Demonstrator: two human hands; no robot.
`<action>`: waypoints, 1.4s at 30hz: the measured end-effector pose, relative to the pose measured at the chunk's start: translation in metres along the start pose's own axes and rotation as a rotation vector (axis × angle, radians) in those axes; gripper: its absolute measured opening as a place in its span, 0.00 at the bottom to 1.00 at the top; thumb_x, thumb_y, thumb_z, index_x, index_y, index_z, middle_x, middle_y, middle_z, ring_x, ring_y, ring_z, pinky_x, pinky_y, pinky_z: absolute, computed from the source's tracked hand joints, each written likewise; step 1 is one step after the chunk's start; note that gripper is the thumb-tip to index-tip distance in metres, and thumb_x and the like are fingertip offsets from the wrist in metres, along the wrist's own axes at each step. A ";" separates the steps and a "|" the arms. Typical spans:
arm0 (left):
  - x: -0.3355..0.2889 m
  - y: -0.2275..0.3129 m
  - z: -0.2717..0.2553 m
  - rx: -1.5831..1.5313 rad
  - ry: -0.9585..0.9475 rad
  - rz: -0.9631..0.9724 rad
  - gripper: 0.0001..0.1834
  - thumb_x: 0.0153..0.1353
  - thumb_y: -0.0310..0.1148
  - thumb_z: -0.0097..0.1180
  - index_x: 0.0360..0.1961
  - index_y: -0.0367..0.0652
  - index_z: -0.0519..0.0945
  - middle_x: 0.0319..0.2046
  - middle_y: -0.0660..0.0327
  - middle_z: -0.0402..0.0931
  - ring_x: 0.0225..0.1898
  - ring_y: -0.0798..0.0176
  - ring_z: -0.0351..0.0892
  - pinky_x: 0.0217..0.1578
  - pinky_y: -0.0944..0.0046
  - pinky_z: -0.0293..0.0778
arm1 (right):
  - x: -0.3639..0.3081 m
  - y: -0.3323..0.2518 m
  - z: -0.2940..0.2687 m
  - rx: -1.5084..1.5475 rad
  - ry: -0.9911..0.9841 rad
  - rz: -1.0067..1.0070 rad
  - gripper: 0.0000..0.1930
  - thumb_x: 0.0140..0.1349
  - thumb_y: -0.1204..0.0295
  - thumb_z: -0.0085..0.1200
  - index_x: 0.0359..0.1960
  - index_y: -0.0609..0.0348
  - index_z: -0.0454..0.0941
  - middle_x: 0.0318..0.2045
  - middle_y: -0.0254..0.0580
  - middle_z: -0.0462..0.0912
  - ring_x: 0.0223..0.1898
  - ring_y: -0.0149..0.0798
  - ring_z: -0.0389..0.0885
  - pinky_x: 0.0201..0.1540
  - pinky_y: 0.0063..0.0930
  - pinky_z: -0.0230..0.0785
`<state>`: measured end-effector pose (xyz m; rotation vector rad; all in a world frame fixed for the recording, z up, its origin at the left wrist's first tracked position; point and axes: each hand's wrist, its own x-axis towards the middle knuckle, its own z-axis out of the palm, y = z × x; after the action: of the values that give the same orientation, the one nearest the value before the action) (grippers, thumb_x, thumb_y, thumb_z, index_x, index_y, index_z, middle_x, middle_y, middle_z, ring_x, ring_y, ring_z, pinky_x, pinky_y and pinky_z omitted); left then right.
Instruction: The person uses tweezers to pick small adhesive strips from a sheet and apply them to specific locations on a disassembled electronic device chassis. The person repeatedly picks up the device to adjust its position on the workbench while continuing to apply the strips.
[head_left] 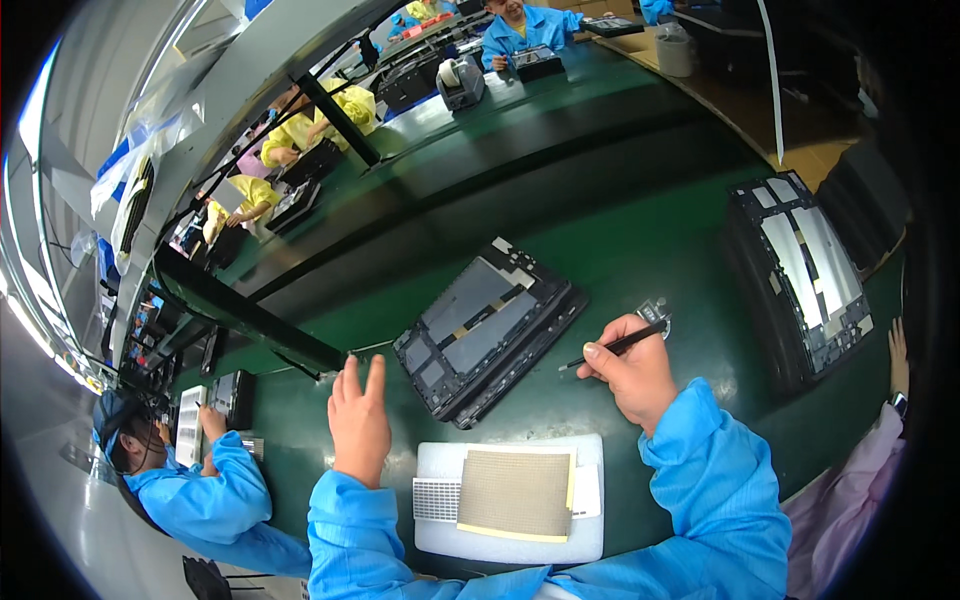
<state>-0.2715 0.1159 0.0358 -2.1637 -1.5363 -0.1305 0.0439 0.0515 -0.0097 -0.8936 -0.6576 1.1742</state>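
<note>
Sleeves (715,475) forward, my right hand (637,375) pinches a tool (632,340), left hand (360,427) half-open, seemingly empty; likely mid-assembly, panel (466,340) next needing steadiness.

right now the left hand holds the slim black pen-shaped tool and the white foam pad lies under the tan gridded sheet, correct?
No: in the head view, the slim black pen-shaped tool is in the right hand, not the left hand. The white foam pad does lie under the tan gridded sheet.
</note>
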 end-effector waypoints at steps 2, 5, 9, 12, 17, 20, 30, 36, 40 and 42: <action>0.008 0.006 -0.004 -0.311 0.109 -0.002 0.28 0.48 0.18 0.52 0.55 0.40 0.69 0.54 0.45 0.66 0.54 0.42 0.67 0.52 0.51 0.66 | 0.002 0.001 0.000 -0.007 0.003 -0.010 0.09 0.57 0.79 0.57 0.31 0.62 0.67 0.26 0.41 0.76 0.27 0.35 0.81 0.30 0.26 0.74; 0.012 0.036 -0.020 -0.687 0.007 0.150 0.25 0.47 0.23 0.61 0.49 0.34 0.71 0.50 0.45 0.70 0.54 0.43 0.67 0.56 0.53 0.65 | 0.002 0.003 0.001 -0.018 -0.008 -0.005 0.09 0.57 0.79 0.57 0.31 0.62 0.67 0.26 0.41 0.76 0.27 0.36 0.82 0.30 0.26 0.74; 0.011 0.094 -0.036 -0.533 -0.039 0.379 0.28 0.44 0.32 0.65 0.48 0.33 0.73 0.51 0.48 0.70 0.53 0.46 0.68 0.55 0.53 0.65 | 0.000 -0.001 -0.001 0.023 0.007 0.014 0.09 0.56 0.80 0.57 0.31 0.62 0.67 0.27 0.41 0.76 0.27 0.36 0.81 0.30 0.26 0.75; 0.013 0.099 -0.014 -0.457 0.025 0.339 0.25 0.45 0.27 0.62 0.48 0.37 0.74 0.52 0.54 0.71 0.53 0.49 0.69 0.54 0.54 0.66 | -0.001 0.000 -0.003 0.052 0.018 0.013 0.09 0.56 0.80 0.57 0.31 0.62 0.67 0.28 0.41 0.76 0.27 0.36 0.81 0.31 0.26 0.76; 0.012 0.085 0.003 -0.395 0.110 0.341 0.24 0.45 0.23 0.57 0.48 0.40 0.76 0.51 0.55 0.73 0.53 0.50 0.70 0.52 0.53 0.67 | 0.000 -0.006 -0.004 0.034 -0.013 0.039 0.10 0.56 0.79 0.58 0.32 0.62 0.67 0.29 0.41 0.76 0.28 0.35 0.81 0.32 0.26 0.76; 0.009 0.055 0.022 -0.334 0.169 0.278 0.19 0.52 0.24 0.48 0.47 0.43 0.77 0.51 0.56 0.73 0.55 0.50 0.70 0.54 0.52 0.65 | -0.001 -0.012 -0.001 -0.045 -0.061 0.023 0.10 0.56 0.79 0.59 0.32 0.62 0.67 0.28 0.41 0.76 0.28 0.34 0.81 0.32 0.25 0.75; 0.018 0.050 0.009 -0.634 0.225 0.023 0.22 0.50 0.21 0.57 0.49 0.36 0.74 0.52 0.47 0.70 0.53 0.45 0.68 0.55 0.53 0.65 | -0.001 -0.027 0.006 -0.184 -0.023 -0.044 0.10 0.55 0.79 0.59 0.31 0.62 0.68 0.27 0.40 0.77 0.27 0.31 0.80 0.30 0.23 0.73; 0.043 0.135 -0.020 -0.613 0.109 0.138 0.35 0.46 0.42 0.66 0.51 0.30 0.70 0.52 0.47 0.69 0.55 0.44 0.65 0.55 0.50 0.62 | 0.000 -0.022 0.001 -0.167 0.065 -0.023 0.10 0.55 0.79 0.59 0.31 0.62 0.68 0.27 0.40 0.76 0.27 0.32 0.80 0.31 0.23 0.74; 0.040 0.139 -0.008 -0.532 0.089 0.129 0.33 0.45 0.43 0.66 0.49 0.32 0.71 0.50 0.50 0.71 0.54 0.47 0.68 0.53 0.49 0.63 | -0.001 -0.028 0.001 -0.158 0.095 -0.011 0.10 0.55 0.79 0.59 0.31 0.62 0.69 0.27 0.40 0.76 0.28 0.32 0.80 0.31 0.23 0.74; 0.041 0.138 -0.003 -0.455 0.117 0.151 0.33 0.45 0.42 0.66 0.48 0.33 0.72 0.50 0.50 0.72 0.53 0.48 0.69 0.53 0.48 0.64 | -0.001 -0.031 0.003 -0.171 0.108 0.006 0.10 0.54 0.80 0.59 0.32 0.62 0.69 0.28 0.40 0.76 0.28 0.31 0.80 0.32 0.23 0.74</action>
<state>-0.1309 0.1148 0.0071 -2.5557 -1.3694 -0.5955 0.0567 0.0468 0.0187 -1.0961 -0.6743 1.0785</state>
